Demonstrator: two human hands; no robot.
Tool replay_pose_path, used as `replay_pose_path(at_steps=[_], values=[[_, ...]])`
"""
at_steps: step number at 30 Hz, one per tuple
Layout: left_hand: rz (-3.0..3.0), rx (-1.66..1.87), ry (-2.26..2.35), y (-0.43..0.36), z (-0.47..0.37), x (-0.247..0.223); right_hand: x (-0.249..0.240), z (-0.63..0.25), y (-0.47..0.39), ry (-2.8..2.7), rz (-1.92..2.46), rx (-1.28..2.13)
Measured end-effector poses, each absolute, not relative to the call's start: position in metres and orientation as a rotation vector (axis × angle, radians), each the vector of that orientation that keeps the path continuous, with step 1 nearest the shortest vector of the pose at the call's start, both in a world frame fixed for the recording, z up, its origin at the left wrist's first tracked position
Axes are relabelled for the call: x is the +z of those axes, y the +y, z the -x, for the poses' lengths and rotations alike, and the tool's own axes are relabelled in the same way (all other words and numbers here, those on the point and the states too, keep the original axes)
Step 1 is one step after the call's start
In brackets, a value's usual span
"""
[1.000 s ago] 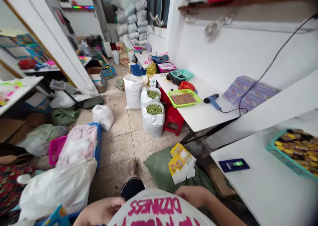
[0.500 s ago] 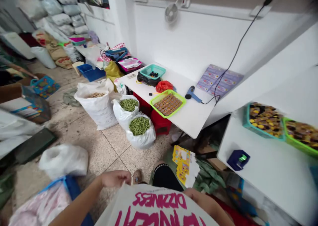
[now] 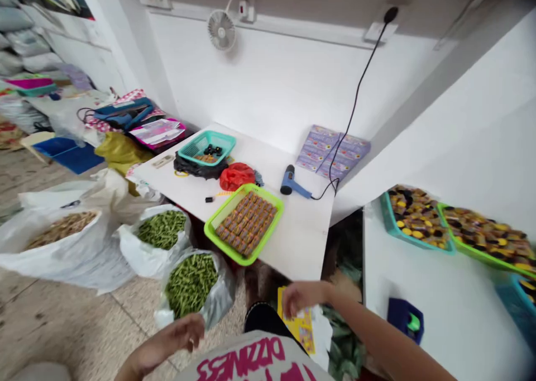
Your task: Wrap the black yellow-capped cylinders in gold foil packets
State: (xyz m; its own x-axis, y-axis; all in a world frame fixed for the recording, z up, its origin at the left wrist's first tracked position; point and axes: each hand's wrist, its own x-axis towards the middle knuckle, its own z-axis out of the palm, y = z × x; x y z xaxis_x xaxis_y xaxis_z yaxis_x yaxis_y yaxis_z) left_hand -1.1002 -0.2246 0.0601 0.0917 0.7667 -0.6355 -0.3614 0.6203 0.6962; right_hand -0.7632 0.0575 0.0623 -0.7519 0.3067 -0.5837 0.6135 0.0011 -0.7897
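Observation:
My left hand [image 3: 181,336] hangs over the floor with curled, slightly parted fingers and nothing in it, just below a white sack of green pieces [image 3: 191,285]. My right hand [image 3: 305,298] is raised above a yellow printed sheet [image 3: 302,328], fingers bent and apart, holding nothing. Ahead of both hands, a lime green tray [image 3: 208,231] with rows of small brown packets stands at the front edge of the white table [image 3: 299,247]. A blue heat gun [image 3: 293,184] lies to its right, and a red plastic bag [image 3: 237,176] lies behind it.
A teal basket [image 3: 229,142] stands at the table's back left. On the right-hand table [image 3: 422,280] are full baskets and a dark blue tape dispenser [image 3: 404,320]. Open white sacks [image 3: 100,258] stand on the floor at left. A black cable [image 3: 358,90] hangs by the wall.
The view has turned right and moved closer to the table. Both hands have come away from the shirt at my waist and reach forward, the right one now fully visible.

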Motion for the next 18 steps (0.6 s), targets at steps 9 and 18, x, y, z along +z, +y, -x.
replay_pose_path(at_steps=[9,18], values=[[0.154,1.185,1.829,-0.014,1.083,0.0,0.024,0.827,0.446,2.198,-2.039,-0.876],[0.233,1.056,1.938,0.021,1.084,0.019,-0.035,0.836,0.504,2.2,-1.875,-0.734]])
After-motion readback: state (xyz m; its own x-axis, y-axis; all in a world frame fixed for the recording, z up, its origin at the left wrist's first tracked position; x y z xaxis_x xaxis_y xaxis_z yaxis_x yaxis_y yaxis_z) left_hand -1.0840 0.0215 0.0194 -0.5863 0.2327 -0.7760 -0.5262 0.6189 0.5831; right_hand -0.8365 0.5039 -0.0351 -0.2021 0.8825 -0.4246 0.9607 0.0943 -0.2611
